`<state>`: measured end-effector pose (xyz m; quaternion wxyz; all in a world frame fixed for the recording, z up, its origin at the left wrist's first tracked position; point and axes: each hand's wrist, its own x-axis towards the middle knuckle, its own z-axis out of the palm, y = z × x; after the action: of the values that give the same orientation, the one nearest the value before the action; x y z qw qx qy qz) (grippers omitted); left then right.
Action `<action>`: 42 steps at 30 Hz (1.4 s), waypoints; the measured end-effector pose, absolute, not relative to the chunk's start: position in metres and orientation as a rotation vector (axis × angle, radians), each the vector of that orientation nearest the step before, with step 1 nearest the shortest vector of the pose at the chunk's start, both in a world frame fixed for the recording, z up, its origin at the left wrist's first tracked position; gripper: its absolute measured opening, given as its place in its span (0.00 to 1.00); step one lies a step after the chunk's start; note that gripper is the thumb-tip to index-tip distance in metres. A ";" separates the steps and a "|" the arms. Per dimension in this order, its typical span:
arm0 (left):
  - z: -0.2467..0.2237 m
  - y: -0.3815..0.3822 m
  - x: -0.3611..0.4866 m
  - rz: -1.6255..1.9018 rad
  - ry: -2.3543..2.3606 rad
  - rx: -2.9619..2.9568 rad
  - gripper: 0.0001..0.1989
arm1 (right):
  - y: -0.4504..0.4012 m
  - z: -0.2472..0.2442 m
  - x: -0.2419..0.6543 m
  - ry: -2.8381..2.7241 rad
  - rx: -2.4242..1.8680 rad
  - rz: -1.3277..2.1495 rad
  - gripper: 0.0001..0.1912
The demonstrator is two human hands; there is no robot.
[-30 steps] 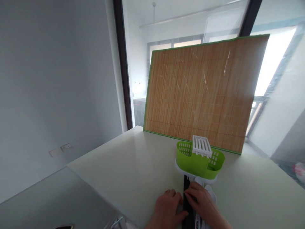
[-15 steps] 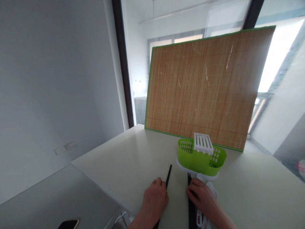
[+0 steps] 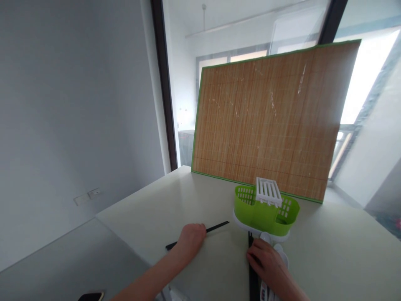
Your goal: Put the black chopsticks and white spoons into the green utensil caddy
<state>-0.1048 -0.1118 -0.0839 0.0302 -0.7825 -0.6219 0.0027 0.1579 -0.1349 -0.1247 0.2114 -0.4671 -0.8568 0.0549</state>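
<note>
My left hand (image 3: 191,239) is closed around a pair of black chopsticks (image 3: 218,226), which lie slantwise low over the white table. Their thin tips point right, toward the caddy, and their thick ends stick out left of the hand. My right hand (image 3: 266,258) has its fingers curled over more black chopsticks (image 3: 253,284), beside white spoons (image 3: 282,254) partly hidden under the hand and wrist. Just beyond it stands a green cutlery caddy (image 3: 250,213) with perforated side baskets, a white base and a white slatted rack (image 3: 268,191) on top.
A bamboo mat (image 3: 263,125) with green edging leans upright against the window behind the caddy. The white table (image 3: 150,200) has its left edge near a lower grey surface (image 3: 78,255), where a phone (image 3: 91,297) lies at the bottom edge of view.
My left hand has moved left and forward, turning its chopsticks from nearly lengthwise to slanting across the table. My right hand stays on the other chopsticks. The view has shifted slightly.
</note>
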 end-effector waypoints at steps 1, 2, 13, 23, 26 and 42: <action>-0.082 -0.111 -0.107 -0.001 -1.912 -2.416 0.12 | -0.135 -0.125 0.158 -2.380 -1.302 0.147 0.10; -0.078 -0.111 -0.107 -0.025 -1.905 -2.426 0.11 | -0.134 -0.125 0.158 -2.378 -1.305 0.138 0.10; -0.053 -0.118 -0.042 -1.424 -1.697 -2.941 0.09 | -0.137 -0.120 0.156 -2.245 -1.204 0.089 0.21; -0.071 -0.128 -0.015 -1.722 -1.634 -3.055 0.09 | -0.137 -0.122 0.148 -2.181 -1.169 0.228 0.06; -0.073 -0.129 -0.017 -1.717 -1.668 -3.080 0.08 | -0.139 -0.122 0.143 -2.201 -1.144 0.258 0.08; -0.057 -0.116 -0.031 -1.699 -1.411 -3.368 0.11 | -0.136 -0.127 0.146 -2.309 -1.126 0.262 0.03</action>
<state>-0.0309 -0.1161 -0.0568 -0.4286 -0.7555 -0.3165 -0.3812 0.1463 -0.1361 -0.1265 0.2762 -0.4191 -0.8594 0.0974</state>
